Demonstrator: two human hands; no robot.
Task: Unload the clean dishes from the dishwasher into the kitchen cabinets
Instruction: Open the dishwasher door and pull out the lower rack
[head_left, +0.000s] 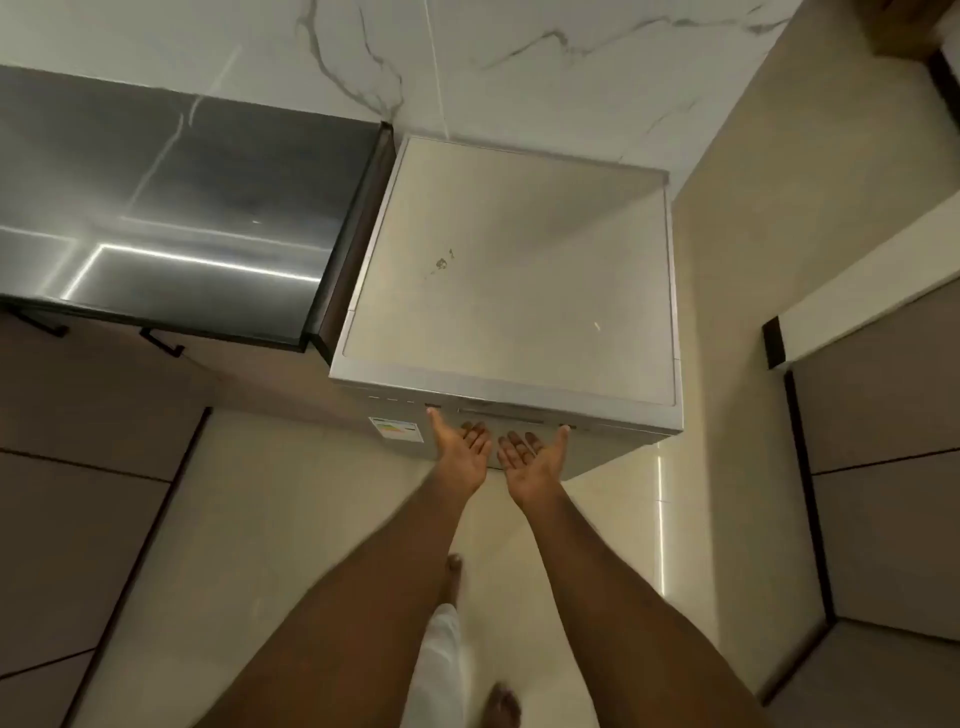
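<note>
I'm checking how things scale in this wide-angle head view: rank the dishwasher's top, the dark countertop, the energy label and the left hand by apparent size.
1. dark countertop and dishwasher's top: look alike, unranked.
2. left hand.
3. energy label: it sits farther from the camera, so this order is unsure.

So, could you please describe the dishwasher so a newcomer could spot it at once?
Find the dark glossy countertop against the marble wall. Immediately right of it stands the dishwasher, a freestanding pale box. Unlike the brown cabinets, it has a flat cream top and a label on its front.
</note>
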